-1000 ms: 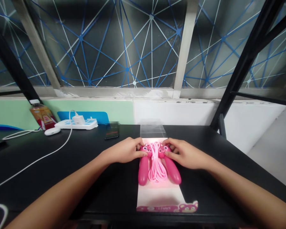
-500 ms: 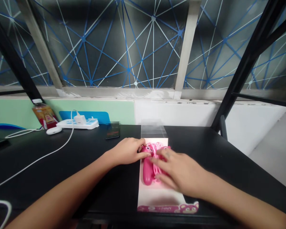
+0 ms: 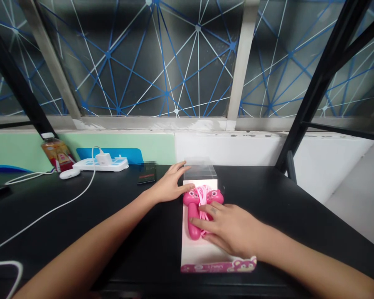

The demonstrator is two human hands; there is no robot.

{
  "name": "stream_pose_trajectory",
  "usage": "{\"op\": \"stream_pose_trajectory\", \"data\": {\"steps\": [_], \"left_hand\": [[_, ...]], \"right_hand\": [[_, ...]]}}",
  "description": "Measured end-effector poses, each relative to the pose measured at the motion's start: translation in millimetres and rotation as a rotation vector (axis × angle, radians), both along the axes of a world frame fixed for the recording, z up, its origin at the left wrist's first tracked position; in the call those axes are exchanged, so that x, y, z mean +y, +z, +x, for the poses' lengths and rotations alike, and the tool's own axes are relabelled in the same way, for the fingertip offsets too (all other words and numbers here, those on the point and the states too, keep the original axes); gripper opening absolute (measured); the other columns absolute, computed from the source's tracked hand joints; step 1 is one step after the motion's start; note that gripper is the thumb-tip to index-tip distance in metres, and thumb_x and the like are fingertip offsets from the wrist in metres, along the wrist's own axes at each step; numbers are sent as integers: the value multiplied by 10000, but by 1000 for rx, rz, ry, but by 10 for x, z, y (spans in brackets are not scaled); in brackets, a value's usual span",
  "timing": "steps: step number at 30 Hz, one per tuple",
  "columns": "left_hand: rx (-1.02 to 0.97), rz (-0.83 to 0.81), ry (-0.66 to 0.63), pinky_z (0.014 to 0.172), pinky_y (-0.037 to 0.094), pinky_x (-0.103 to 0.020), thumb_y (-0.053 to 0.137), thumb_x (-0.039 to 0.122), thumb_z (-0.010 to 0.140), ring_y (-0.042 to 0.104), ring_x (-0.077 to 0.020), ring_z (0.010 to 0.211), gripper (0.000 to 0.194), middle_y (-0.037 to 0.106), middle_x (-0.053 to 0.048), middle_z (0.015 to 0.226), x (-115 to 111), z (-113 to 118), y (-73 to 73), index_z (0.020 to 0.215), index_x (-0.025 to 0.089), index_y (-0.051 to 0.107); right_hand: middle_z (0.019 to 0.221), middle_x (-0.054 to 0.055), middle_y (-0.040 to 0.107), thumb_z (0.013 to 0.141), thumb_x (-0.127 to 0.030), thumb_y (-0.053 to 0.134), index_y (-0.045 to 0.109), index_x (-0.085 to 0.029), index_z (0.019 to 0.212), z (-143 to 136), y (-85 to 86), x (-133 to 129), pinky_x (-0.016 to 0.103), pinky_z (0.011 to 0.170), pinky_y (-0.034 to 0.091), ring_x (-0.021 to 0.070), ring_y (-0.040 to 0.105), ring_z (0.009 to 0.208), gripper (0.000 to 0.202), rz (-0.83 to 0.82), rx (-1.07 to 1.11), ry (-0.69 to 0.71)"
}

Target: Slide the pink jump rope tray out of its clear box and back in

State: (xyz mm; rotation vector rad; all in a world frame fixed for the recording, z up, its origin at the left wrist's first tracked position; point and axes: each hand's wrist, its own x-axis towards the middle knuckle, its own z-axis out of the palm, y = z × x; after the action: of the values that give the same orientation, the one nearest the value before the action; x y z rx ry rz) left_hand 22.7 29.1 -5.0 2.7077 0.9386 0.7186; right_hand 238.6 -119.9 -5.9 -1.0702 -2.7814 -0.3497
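The pink jump rope lies on a white card on the desk. The right hand lies loosely spread over it; the left hand, fingers wide, is by the clear box.

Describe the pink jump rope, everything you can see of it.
The jump rope has smooth, plastic-looking deep-pink handles topped by animal-like heads with small ears. Between them lies the paler, glossy cord, gathered into a bundle of loops. It rests on pale packaging, heads toward the window, handles toward the person. The right hand spreads over it, hiding most of the right handle and part of the cord; the left hand has its thumb at the left head, contact unclear.
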Motion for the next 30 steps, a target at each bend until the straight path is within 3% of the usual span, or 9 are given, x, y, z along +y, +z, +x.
{"op": "stream_pose_trajectory", "data": {"steps": [2, 5, 10, 14, 19, 25, 30], "left_hand": [[31, -107, 14, 1126, 291, -482, 513, 573, 904, 248, -321, 1438, 579, 222, -131, 1579, 57, -18, -36, 1374, 240, 461], [22, -189, -21, 1017, 424, -432, 491, 571, 911, 302, -321, 1417, 492, 227, -140, 1578, 97, -32, -38, 1250, 218, 539], [7, -203, -72, 979, 439, -406, 612, 533, 837, 497, -292, 1262, 412, 403, -145, 1482, 96, -22, 5, 1078, 205, 548], [-61, -199, -21, 875, 485, -374, 664, 479, 795, 587, -259, 1096, 384, 527, -124, 1348, 132, -11, -39, 1022, 202, 526], [-109, -188, 20, 840, 499, -351, 691, 411, 783, 590, -238, 1049, 362, 556, -99, 1268, 188, 17, -99, 1024, 212, 510], [-99, -116, 71, 815, 519, -350, 729, 470, 751, 588, -224, 964, 451, 578, -65, 1173, 160, 62, -69, 1104, 239, 569], [-94, -215, -60, 892, 524, -350, 633, 477, 835, 575, -224, 1120, 342, 507, -70, 1336, 170, -33, -14, 1088, 248, 649]], "right_hand": [[1152, 136, 643, 965, -351, 449, 516, -254, 1322, -3, 13, -2, 364, 661, 503, 286, 633, 934, 376, 10, -15, 26], [1131, 123, 650, 960, -341, 458, 532, -250, 1309, 6, 37, -20, 328, 646, 476, 258, 629, 910, 368, -13, -9, 69], [1160, 108, 639, 964, -342, 428, 523, -272, 1311, 22, 56, -42, 336, 649, 464, 252, 628, 901, 366, -43, 13, 51], [1157, 108, 644, 970, -335, 417, 513, -266, 1314, 8, 62, -56, 333, 632, 460, 257, 627, 913, 363, -52, -20, 44], [1117, 107, 657, 964, -325, 417, 521, -251, 1291, -25, 68, -76, 341, 612, 457, 266, 630, 890, 351, -19, -35, 39], [1084, 109, 663, 960, -326, 422, 536, -234, 1258, -57, 107, -98, 333, 588, 445, 258, 631, 853, 333, -7, -35, 13], [1031, 78, 664, 970, -337, 412, 528, -261, 1278, -34, 111, -97, 328, 599, 450, 246, 620, 858, 338, -45, 4, 5]]}}
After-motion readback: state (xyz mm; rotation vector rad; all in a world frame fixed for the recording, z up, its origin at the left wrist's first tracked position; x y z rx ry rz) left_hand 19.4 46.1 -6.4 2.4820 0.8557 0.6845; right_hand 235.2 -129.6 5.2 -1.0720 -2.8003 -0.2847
